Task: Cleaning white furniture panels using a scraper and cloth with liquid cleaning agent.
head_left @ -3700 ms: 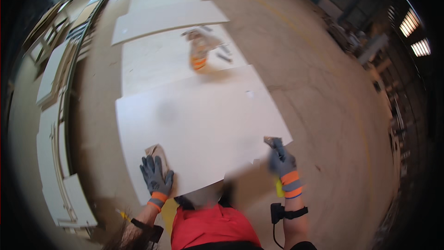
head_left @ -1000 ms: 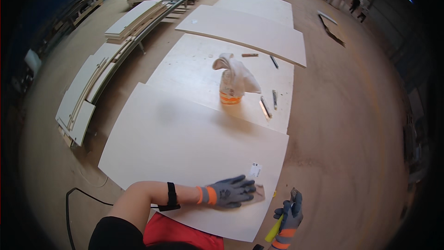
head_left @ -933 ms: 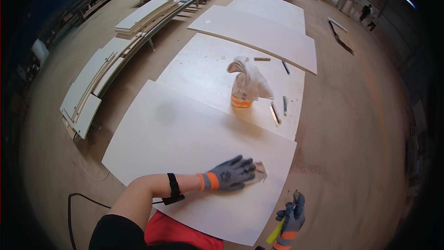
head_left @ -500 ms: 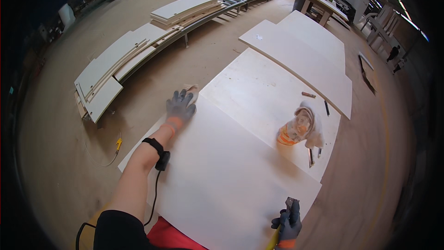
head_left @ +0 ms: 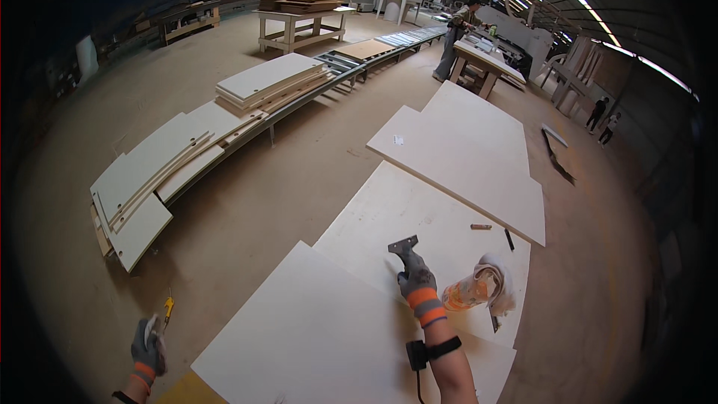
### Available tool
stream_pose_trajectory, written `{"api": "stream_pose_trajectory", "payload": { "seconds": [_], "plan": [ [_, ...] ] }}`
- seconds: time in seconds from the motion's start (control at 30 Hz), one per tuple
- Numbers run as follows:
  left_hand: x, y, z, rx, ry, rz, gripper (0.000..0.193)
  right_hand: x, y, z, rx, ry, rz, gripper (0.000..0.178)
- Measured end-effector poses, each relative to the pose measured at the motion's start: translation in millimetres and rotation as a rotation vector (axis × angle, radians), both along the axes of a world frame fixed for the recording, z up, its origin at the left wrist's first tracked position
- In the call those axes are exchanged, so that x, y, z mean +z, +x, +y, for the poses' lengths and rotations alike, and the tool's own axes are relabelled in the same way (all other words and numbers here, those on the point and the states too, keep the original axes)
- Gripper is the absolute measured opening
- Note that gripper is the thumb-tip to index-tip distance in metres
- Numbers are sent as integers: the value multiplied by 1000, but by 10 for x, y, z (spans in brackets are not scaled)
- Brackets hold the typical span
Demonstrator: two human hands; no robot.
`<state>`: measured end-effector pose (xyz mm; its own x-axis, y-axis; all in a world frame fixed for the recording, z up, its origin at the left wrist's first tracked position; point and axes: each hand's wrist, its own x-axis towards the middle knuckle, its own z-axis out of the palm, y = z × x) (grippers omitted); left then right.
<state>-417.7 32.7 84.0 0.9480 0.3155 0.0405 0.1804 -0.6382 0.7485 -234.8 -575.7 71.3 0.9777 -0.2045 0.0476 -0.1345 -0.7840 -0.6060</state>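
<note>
My left hand [head_left: 144,352], in a grey glove with an orange-banded cuff, is closed around a pale rag [head_left: 155,327]. It hangs off the left side of the near white board [head_left: 284,322]. My right hand [head_left: 417,278], gloved alike, grips a scraper [head_left: 404,245] with a wide dark blade. The scraper is over the white panel [head_left: 374,217] that lies partly under the near board. Right of that hand is a clear plastic bottle [head_left: 462,294] with orange markings, and a whitish cloth [head_left: 499,280] is draped over it.
Another stack of white boards [head_left: 456,153] lies beyond the panel. A red-brown utility knife [head_left: 481,227] and a black marker-like stick [head_left: 509,239] lie on the panel. A yellow air gun [head_left: 169,310] is near my left hand. More boards [head_left: 149,164] rest on a roller conveyor; a person [head_left: 458,37] stands farther off.
My left hand has left the near board's far-left corner with the rag and moved down and left. My right hand has carried the scraper from the near right edge to the panel. The view has tilted up.
</note>
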Motion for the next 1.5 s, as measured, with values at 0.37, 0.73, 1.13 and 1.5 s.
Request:
{"api": "stream_pose_trajectory", "payload": {
  "seconds": [0.37,0.73,1.13,1.5],
  "plan": [
    [-180,3038,-3591,-409,-594,-161,58,142,20,171,-66,-550,-117,58],
    [-74,2716,-5166,-1028,69,-69,94,1198,-1085,-939,-415,-563,-363,102],
    [-296,1823,-6119,-1236,-194,-253,121,735,-1703,-1566,-408,1549,-802,47],
    [72,1331,-6523,-1249,-313,-240,68,26,-2645,-1794,-730,1359,-702,33]
  ]
}}
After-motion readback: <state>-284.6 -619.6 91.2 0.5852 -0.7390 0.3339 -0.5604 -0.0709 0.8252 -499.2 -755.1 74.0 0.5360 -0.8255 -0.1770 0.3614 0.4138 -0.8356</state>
